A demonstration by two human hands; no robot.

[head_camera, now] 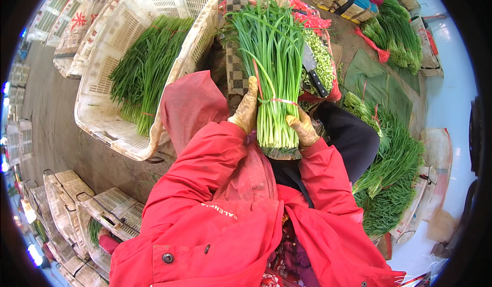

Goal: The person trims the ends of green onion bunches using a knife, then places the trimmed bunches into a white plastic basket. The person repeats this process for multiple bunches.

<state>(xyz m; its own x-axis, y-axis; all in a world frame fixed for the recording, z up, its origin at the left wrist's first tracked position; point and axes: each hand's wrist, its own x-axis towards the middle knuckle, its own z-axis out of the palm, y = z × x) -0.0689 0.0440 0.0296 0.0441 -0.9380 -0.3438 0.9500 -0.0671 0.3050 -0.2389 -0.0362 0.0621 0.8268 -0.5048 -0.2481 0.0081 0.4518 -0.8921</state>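
Note:
A thick bundle of garlic chives point(271, 56) lies between my hands, leaves pointing away and pale stem ends toward me. A pink tie point(283, 101) circles its stems, and a red strand runs along its left side. My left hand point(247, 108), in a stained yellowish glove, grips the bundle's left side; part of its fingers are hidden. Gloved the same way, my right hand point(303, 128) holds the right side, thumb across the stems below the tie. Right of the bundle, a black-handled knife point(316, 77) rests on a heap of cut stem pieces point(324, 54).
A large white plastic crate point(92, 110) at left holds tied chive bundles point(150, 68). More chives point(392, 160) lie at right, beside a green sheet point(378, 83). Red plastic ties point(313, 20) lie beyond my bundle. Further crates point(111, 210) stand at lower left.

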